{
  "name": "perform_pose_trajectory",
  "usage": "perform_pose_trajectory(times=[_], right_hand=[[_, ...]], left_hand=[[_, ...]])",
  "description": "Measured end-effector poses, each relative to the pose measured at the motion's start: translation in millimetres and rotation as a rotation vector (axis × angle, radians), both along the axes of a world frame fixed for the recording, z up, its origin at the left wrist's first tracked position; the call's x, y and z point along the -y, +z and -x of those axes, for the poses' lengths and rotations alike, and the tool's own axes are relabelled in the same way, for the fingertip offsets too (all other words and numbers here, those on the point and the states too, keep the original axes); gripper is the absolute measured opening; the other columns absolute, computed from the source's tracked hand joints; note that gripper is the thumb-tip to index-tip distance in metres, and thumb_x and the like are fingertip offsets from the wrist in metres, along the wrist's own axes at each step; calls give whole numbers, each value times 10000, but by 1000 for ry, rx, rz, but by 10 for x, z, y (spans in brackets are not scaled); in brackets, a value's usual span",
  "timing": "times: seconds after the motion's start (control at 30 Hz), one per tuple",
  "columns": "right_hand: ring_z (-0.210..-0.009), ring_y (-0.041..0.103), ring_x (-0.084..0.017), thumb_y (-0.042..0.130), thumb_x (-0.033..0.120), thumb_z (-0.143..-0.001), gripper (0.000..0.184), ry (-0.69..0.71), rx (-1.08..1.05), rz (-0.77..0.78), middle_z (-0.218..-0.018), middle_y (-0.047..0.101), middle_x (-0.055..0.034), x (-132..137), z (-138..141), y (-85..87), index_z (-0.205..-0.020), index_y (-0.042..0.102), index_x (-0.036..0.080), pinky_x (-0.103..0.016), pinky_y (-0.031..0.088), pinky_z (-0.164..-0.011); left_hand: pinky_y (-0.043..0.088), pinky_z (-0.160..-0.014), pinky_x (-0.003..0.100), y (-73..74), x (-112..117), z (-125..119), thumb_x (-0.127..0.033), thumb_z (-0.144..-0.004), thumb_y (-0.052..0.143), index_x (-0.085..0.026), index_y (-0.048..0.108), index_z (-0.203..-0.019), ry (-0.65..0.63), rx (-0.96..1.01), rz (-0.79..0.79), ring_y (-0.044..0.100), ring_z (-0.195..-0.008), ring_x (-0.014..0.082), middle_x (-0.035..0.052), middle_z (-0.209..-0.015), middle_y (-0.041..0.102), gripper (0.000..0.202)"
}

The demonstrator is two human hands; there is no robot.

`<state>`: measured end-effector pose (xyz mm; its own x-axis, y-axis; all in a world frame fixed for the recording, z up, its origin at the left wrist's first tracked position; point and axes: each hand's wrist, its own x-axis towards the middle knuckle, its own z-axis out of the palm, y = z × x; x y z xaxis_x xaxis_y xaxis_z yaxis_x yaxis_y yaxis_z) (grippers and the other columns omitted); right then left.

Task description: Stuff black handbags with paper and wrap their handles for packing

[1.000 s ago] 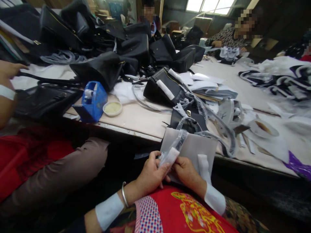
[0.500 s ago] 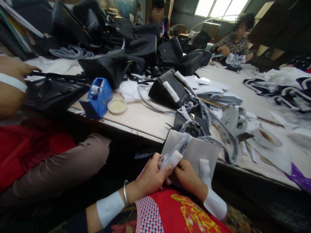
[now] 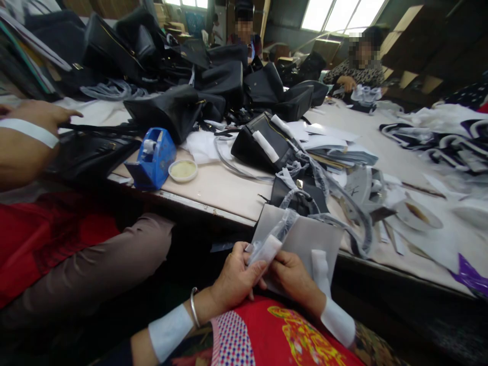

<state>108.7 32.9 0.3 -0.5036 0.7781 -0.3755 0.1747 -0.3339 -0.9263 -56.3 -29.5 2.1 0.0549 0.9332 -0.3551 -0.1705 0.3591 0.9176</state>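
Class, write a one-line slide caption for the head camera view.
Left hand holding a wrapped strap, right hand close by, at a table piled with black bags.

The hands (image 3: 236, 274) partly hide the lower stretch of the wrapped strap (image 3: 286, 221).

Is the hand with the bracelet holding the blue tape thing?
No, the left hand holds a white-wrapped strap, while the blue tape dispenser stands apart on the table.

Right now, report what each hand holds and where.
Left hand: the clear-wrapped strap, by its white-wrapped part. Right hand: its grip is hidden.
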Motion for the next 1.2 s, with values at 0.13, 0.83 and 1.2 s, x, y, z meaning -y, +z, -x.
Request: perform_pose_trajectory(times=[0.13, 0.83, 1.2], right_hand=[[-557, 470, -114, 693, 398, -781, 264, -5, -42, 62, -631, 621, -3, -15, 1, 74, -746, 741, 140, -248, 411, -569], [-669, 599, -181, 507, 273, -841, 242, 20, 341, -286, -713, 692, -42, 30, -74, 132, -783, 702, 142, -274, 454, -625], [-542, 501, -132, 534, 321, -815, 239, -1, 135, -86, -608, 600, 1, 42, -11, 66, -759, 680, 140, -253, 437, -536]], left_hand=[[384, -307, 148, -6, -42, 25, -602, -855, 652, -211, 396, -1066, -41, 78, 12, 575, -400, 105, -3, -692, 687, 512], [354, -374, 161, 103, -99, 27, -623, -874, 597, -143, 614, -1002, -167, -118, 58, 464, -401, 61, -27, -615, 604, 497], [366, -468, 204, 99, -72, -9, -565, -903, 567, -155, 594, -888, -145, -185, -28, 463, -451, 84, -40, -569, 561, 411]])
